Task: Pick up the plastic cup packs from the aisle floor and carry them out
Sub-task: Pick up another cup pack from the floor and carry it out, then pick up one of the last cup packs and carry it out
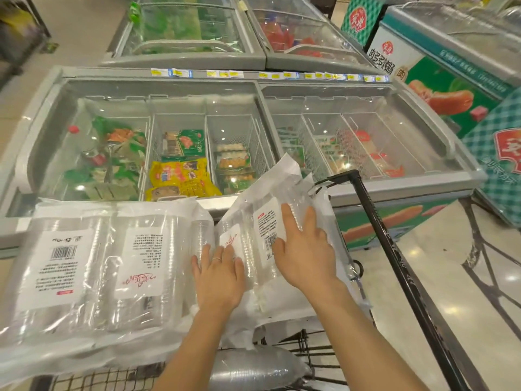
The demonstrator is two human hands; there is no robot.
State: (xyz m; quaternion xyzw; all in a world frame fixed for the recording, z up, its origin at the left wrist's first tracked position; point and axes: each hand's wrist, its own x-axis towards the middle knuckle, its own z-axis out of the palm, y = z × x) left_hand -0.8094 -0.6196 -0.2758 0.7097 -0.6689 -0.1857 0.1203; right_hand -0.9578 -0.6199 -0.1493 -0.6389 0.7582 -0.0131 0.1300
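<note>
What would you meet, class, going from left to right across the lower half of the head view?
Flat cup pack → left hand → right hand → black cart bar. The tilted pack under the hands overlaps them, so it is left out.

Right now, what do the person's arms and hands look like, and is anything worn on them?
No sleeves, gloves or watch show on either arm up to the frame edge. The left hand wears a thin silver-coloured ring on one finger. The right hand shows no ring.
</note>
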